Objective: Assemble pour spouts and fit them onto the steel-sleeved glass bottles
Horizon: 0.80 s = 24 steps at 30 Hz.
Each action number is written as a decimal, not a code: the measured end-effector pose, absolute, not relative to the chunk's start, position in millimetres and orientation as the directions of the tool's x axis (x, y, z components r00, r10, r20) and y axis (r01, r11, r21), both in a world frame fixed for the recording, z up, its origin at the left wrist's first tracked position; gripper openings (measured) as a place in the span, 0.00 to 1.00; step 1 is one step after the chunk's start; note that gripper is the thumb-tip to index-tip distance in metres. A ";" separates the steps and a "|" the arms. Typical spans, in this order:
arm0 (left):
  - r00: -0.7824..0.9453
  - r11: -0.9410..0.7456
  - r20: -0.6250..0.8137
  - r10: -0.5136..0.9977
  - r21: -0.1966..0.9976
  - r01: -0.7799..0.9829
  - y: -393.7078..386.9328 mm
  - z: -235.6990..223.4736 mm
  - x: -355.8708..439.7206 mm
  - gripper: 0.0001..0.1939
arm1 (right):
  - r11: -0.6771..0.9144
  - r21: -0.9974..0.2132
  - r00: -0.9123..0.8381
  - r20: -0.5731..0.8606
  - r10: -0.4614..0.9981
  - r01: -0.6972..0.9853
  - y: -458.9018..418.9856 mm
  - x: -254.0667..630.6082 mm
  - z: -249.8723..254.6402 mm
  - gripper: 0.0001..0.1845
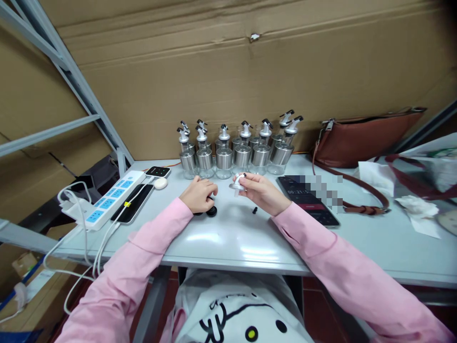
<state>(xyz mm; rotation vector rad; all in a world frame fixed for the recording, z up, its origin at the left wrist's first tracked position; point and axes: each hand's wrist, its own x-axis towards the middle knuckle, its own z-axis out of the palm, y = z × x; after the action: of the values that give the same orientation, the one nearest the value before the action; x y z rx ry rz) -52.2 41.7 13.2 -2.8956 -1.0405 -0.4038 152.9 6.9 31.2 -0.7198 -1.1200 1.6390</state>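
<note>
Between the fingers and thumb of my right hand (266,193) is a silver pour spout (236,185) with a dark lever, held above the table. My left hand (200,194) is low over the tabletop, its fingers bent and closed on a small black ring, mostly covered by the fingertips. Another black ring (212,211) lies on the table just below that hand, and a further dark piece is partly hidden there. On the table between my hands, nearer the right one, lies a small black plug (254,210). Behind them stand several glass bottles (224,159) with steel bands, many topped with matching spouts.
At the left are a white power strip (116,197), a phone (134,204) with cables, a small dark-screened device (158,172) and a round white case (160,183). To the right lie a phone with a timer (309,202), a brown bag (364,138) and crumpled tissue (417,207). Cardboard (200,71) stands behind.
</note>
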 end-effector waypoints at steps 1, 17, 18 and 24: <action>0.739 -0.773 0.256 0.623 0.060 0.631 41.5 13.4 -52.3 0.11 | -0.090 -0.914 -0.337 0.053 0.940 -0.395 7.0 153.0 31.1 0.12; 0.712 -0.765 0.305 0.632 0.098 0.637 48.5 4.6 -53.0 0.07 | -0.086 -0.911 -0.324 0.054 0.944 -0.402 7.9 155.6 30.1 0.11; 0.718 -0.769 0.299 0.628 0.098 0.632 48.4 4.3 -53.1 0.07 | -0.086 -0.912 -0.320 0.052 0.946 -0.401 8.1 155.7 30.1 0.11; 0.763 -0.823 0.317 0.563 0.123 0.555 48.8 2.2 -51.1 0.08 | -0.078 -0.916 -0.298 0.046 0.954 -0.392 9.3 156.3 30.5 0.11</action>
<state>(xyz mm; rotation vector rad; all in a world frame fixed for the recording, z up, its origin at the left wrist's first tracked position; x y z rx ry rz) -51.1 48.8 2.2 -2.9703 -0.9414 -0.5452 156.3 9.3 30.5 -0.7466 -1.0939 1.6063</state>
